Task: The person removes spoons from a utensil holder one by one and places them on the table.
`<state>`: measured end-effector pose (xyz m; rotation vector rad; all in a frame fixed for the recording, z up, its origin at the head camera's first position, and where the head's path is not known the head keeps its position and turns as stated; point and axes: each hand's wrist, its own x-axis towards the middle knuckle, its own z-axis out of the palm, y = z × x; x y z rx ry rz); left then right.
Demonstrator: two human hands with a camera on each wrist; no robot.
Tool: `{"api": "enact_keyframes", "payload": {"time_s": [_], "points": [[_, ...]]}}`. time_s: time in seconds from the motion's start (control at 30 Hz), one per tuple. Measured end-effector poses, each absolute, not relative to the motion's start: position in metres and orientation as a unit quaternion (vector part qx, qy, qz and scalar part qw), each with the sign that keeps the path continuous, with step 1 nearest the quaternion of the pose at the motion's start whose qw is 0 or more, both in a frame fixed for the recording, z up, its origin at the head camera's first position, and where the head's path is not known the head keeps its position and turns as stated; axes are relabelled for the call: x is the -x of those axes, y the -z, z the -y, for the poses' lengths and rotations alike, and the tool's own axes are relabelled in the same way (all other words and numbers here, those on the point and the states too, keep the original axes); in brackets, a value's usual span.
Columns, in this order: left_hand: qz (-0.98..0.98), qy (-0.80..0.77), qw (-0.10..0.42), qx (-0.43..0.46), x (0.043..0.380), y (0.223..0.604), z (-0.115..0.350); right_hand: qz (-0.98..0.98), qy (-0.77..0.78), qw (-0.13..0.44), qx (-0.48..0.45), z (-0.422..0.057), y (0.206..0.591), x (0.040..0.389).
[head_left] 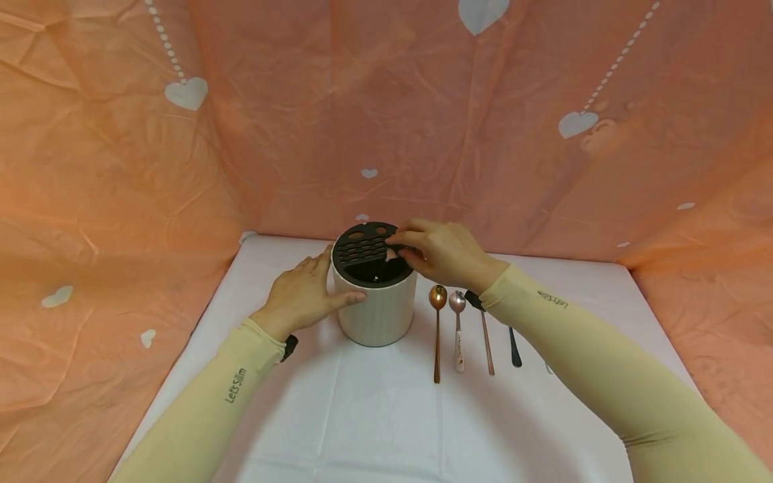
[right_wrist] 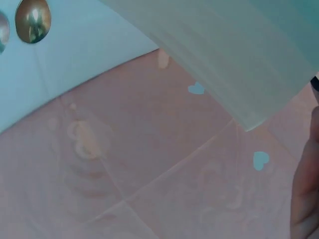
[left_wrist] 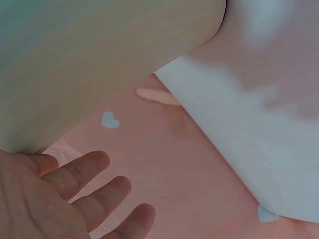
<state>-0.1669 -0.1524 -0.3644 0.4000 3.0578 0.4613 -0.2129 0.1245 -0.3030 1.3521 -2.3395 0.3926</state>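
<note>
A white cylindrical utensil holder (head_left: 377,318) stands upright on the table, topped by a black lid (head_left: 362,251) with wavy slots, round holes and a larger opening. My left hand (head_left: 302,292) rests against the holder's left side, thumb across the front. In the left wrist view that hand's fingers (left_wrist: 84,174) are straight and spread. At the lid's right edge my right hand (head_left: 443,251) pinches the black lid between thumb and bent fingers; the exact contact is partly hidden. Only a strip of that hand (right_wrist: 306,184) enters the right wrist view.
Right of the holder lie a gold spoon (head_left: 437,298), a spoon with a patterned pale handle (head_left: 459,352), a copper-coloured handle (head_left: 488,345) and a dark handle (head_left: 514,349). My right forearm covers parts of these. Orange cloth with hearts (head_left: 362,134) surrounds the white table (head_left: 362,409).
</note>
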Motion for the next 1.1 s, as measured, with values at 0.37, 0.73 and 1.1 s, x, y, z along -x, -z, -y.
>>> {"api": "enact_keyframes", "payload": {"time_s": [0.37,0.73,1.1], "points": [[-0.981,-0.146,0.010,-0.131,0.166,0.365,0.151,0.830,-0.134,0.227,-0.491,-0.126,0.307,0.213],[-0.980,-0.150,0.012,-0.131,0.166,0.365,0.151,0.816,-0.146,0.270,-0.490,-0.127,0.305,0.212],[-0.981,-0.147,0.010,-0.127,0.167,0.367,0.154,0.796,-0.243,0.316,-0.456,-0.131,0.284,0.213]]}}
